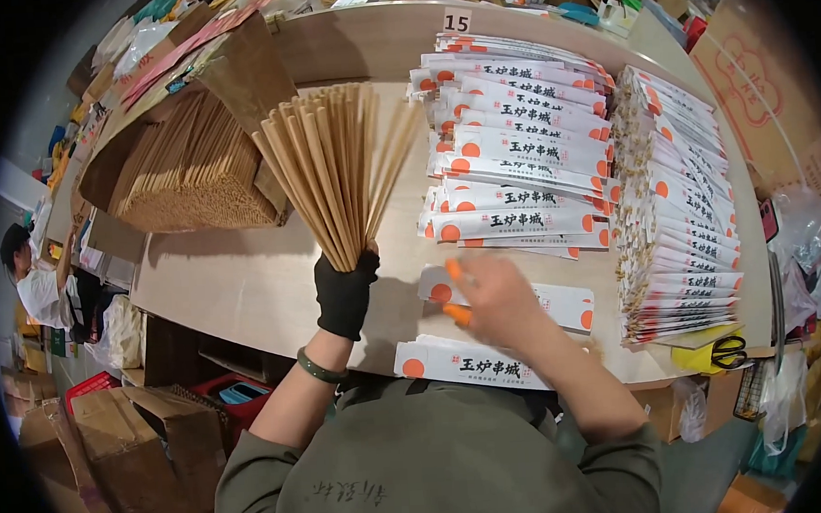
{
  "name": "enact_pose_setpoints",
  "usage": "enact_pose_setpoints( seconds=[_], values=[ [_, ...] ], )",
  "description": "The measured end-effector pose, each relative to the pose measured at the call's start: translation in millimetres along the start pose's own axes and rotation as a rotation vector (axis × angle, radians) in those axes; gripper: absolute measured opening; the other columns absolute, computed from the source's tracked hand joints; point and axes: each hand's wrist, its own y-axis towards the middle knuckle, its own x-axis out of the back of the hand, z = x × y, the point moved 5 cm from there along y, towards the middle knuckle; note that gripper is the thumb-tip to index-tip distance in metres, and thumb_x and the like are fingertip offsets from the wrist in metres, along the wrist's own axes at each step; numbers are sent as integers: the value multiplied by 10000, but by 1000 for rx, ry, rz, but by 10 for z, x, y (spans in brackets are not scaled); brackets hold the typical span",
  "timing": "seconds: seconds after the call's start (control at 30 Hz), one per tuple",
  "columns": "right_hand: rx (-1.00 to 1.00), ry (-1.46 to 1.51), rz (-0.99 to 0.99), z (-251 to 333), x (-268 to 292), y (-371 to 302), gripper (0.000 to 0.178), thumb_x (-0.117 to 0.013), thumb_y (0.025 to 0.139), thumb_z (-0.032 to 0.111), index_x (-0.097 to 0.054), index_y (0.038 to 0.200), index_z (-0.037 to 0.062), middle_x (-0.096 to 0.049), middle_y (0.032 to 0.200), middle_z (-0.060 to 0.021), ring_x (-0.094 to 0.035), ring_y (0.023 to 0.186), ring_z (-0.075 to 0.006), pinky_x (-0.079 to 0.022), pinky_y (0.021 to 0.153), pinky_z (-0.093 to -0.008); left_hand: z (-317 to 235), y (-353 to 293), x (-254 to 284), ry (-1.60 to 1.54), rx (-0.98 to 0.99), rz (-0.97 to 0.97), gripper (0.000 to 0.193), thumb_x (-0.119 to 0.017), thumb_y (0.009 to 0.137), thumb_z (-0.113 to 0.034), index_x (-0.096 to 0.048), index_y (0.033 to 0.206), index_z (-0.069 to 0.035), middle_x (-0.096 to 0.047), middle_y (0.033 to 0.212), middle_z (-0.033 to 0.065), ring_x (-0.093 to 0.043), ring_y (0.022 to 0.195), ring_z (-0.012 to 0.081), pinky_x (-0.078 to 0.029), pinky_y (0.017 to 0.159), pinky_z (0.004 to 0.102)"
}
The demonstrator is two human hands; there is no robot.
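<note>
My left hand [343, 293], in a black glove, is closed around the lower ends of a bundle of wooden chopsticks [327, 168]. The sticks fan out upward, those on the right blurred. My right hand [501, 298] is bare apart from orange finger cots on two fingers. It is smeared by motion, but the orange tips stand apart with nothing seen between them. Beneath it lies a white paper chopstick sleeve [566, 306] with red dots, partly hidden by the hand. Another paper sleeve [472, 365] lies at the table's near edge, against my shirt.
Left on the table [244, 261], an open cardboard box [243, 70] holds many loose chopsticks [197, 165]. Rows of sleeved chopsticks [516, 149] and a further stack [678, 215] stand right. Black scissors [727, 353] lie at the right corner. A person [45, 285] is at far left.
</note>
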Motion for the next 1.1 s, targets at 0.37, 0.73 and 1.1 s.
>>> enact_pose_setpoints(
  seconds=[0.37,0.73,1.1],
  values=[
    [-91,134,97,36,-191,-277,71,-624,709,61,-567,746,41,-552,795,-102,-560,769,-263,-475,638,-346,338,-106,384,118,203,-47,172,-658,756,-165,-664,863,-30,-620,722,26,-552,610,97,-420,535,231],
    [-719,827,-18,-500,167,-65,160,-734,790,102,-605,783,8,-527,724,10,-454,635,-72,-390,580,-232,231,-70,779,352,175,291,222,-710,738,-162,-653,877,2,-660,749,62,-622,674,151,-500,630,293],
    [79,143,-71,250,29,351,192,-658,671,98,-662,861,71,-565,754,-57,-572,746,-241,-460,627,-337,50,-206,-227,-261,166,228,157,-684,790,-108,-636,906,-13,-660,793,47,-626,743,125,-500,676,276]
  ],
)
